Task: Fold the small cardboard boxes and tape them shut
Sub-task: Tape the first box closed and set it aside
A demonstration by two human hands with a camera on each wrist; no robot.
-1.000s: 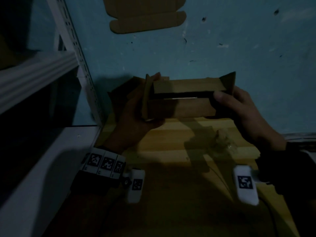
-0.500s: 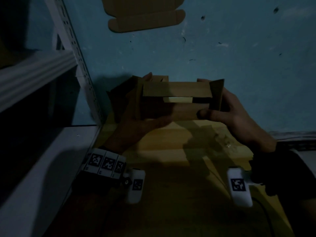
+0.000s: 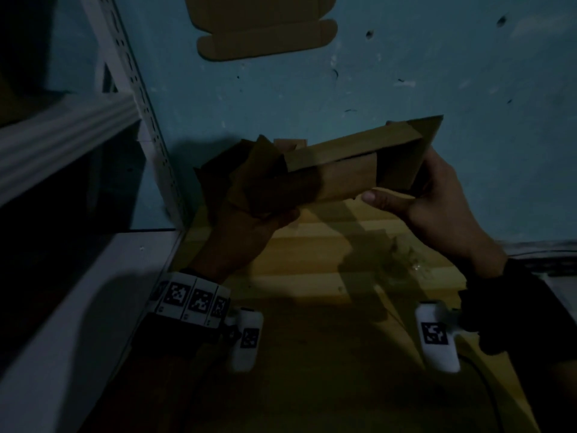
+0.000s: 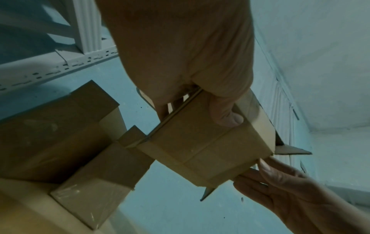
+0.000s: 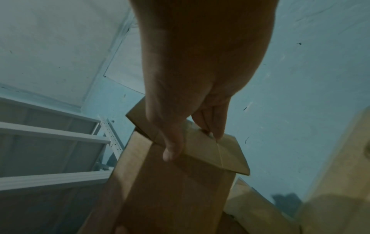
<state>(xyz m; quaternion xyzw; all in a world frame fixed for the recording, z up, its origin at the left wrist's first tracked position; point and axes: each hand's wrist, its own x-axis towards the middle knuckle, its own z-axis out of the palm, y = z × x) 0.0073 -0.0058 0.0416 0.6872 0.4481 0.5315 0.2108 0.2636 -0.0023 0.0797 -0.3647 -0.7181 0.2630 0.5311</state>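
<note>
A dim scene. Both hands hold a half-folded cardboard box (image 3: 349, 170) in the air above a yellow wooden table (image 3: 312, 267), tilted so its right end sits higher. The left hand (image 3: 246, 232) grips the lower left end, thumb on one face and fingers (image 4: 172, 104) curled behind it. The right hand (image 3: 437, 201) pinches the raised right end, thumb under the box and fingers (image 5: 212, 125) on its end flap. Beyond the fingers, a flat unfolded box blank (image 3: 265, 29) lies on the blue floor (image 3: 437, 73).
</note>
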